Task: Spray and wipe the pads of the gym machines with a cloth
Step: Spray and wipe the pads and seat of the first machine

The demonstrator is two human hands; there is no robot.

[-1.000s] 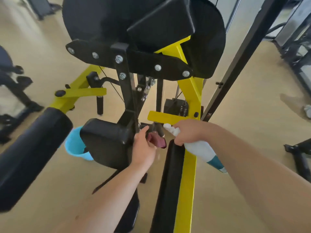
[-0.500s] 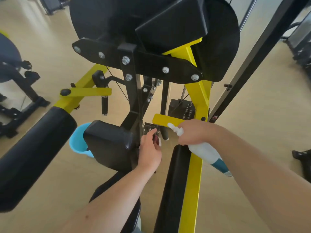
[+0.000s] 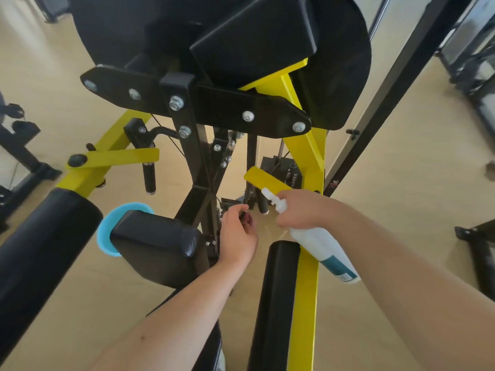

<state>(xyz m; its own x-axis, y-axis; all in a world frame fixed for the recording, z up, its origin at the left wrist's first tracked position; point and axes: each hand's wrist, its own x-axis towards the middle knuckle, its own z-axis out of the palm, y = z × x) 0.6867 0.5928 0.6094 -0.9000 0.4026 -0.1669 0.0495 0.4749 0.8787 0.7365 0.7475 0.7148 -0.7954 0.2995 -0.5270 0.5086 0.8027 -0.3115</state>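
the cloth (image 3: 247, 219) is bunched inside the left hand (image 3: 237, 234), just to the right of the square black pad (image 3: 155, 242); only a small dark red part of it shows between the curled fingers. the left hand is clenched around the cloth and sits close to the right edge of the square black pad, beside the black upright of the machine; whether it touches the pad cannot be told. the spray bottle (image 3: 321, 250), white with a teal label, is further right of the square black pad, grasped at the neck by the right hand (image 3: 302, 208). the bottle is tilted, with its nozzle up and away from the person and its base down and toward the person. between the square black pad and the bottle lies a long black pad (image 3: 278, 290), mounted along a yellow frame rail (image 3: 305, 303). to the left of the square black pad is a thick black roller pad (image 3: 40, 250) on a yellow arm. a blue bucket (image 3: 105, 234) stands on the floor (image 3: 401, 183) just behind the left side of the square black pad, partly hidden by it. above the square black pad are a black bolted plate (image 3: 214, 103) and a large black upper pad (image 3: 254, 38).
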